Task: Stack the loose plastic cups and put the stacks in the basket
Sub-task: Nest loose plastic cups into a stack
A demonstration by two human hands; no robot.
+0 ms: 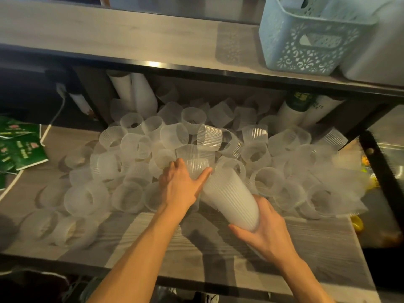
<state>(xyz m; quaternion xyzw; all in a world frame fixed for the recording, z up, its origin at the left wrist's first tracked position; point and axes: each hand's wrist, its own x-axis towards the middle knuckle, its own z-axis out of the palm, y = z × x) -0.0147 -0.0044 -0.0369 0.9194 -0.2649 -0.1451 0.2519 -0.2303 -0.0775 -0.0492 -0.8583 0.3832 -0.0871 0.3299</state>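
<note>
Lots of loose cups piled on the shelf. Best to line the rims up straight, then push gently. Stack gripped at its low end by right hand, tilted, pointing up-left. Left hand gripping 1 cup. Basket up above.

Grey wood shelf, upper shelf, dim light
</note>
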